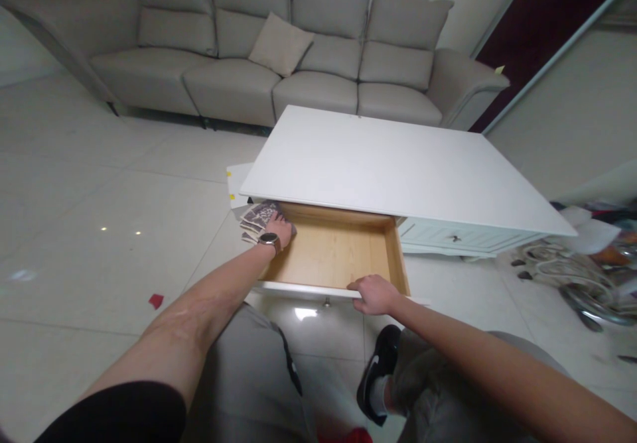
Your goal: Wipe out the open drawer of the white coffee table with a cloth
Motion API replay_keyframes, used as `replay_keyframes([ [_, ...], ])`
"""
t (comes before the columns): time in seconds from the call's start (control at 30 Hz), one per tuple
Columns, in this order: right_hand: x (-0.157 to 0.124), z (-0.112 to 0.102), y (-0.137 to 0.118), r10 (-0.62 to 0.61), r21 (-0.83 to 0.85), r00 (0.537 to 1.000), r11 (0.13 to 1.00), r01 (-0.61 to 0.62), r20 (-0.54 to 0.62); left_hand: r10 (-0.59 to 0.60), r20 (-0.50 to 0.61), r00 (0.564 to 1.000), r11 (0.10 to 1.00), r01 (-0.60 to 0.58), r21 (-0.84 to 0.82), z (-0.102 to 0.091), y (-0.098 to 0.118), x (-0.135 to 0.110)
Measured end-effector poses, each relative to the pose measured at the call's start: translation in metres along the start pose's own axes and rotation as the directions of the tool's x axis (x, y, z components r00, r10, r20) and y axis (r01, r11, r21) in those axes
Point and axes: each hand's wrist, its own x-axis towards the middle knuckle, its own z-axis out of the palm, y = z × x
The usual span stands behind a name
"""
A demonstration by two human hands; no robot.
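Observation:
A wooden drawer (333,251) with a white front is pulled out of the white coffee table (393,164). At its left side, my left hand (279,229), with a watch on the wrist, is closed on a folded dark cloth (255,217) with a pale pattern. The cloth hangs over the drawer's left side; how the fingers grip it is partly hidden. My right hand (377,294) is closed over the top edge of the drawer front, right of the small knob (327,302). The drawer's bare wood floor shows between my hands.
A grey sofa (229,88) with a beige cushion (281,44) stands behind the table. Another drawer front (452,236) sits closed to the right. Coiled cables (562,264) and clutter lie on the right floor. A red scrap (156,301) lies on the left tiles.

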Motion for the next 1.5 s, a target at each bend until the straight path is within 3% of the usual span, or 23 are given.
replay_keyframes([
  [0.23,0.0,0.0,0.0,-0.003,0.001,1.0,1.0,0.003,0.001,0.025,-0.002,1.0,0.995,-0.025,0.1,0.003,-0.002,0.001],
  [0.53,0.0,0.001,0.0,-0.002,-0.003,1.0,1.0,0.002,-0.004,0.015,-0.026,1.0,0.998,-0.013,0.064,0.005,-0.002,0.002],
  [0.7,0.0,0.0,0.0,-0.009,-0.006,1.0,1.0,0.009,-0.01,0.022,0.017,1.0,0.995,-0.024,0.099,0.005,-0.002,0.003],
  [0.97,0.001,0.003,0.002,-0.007,0.002,1.0,1.0,0.007,-0.008,0.004,0.023,1.0,1.0,-0.005,0.009,0.003,-0.003,0.001],
  [1.5,0.002,0.006,0.004,-0.026,-0.001,0.999,1.0,0.026,-0.047,0.014,-0.024,1.0,0.994,-0.016,-0.104,-0.028,-0.011,-0.041],
])
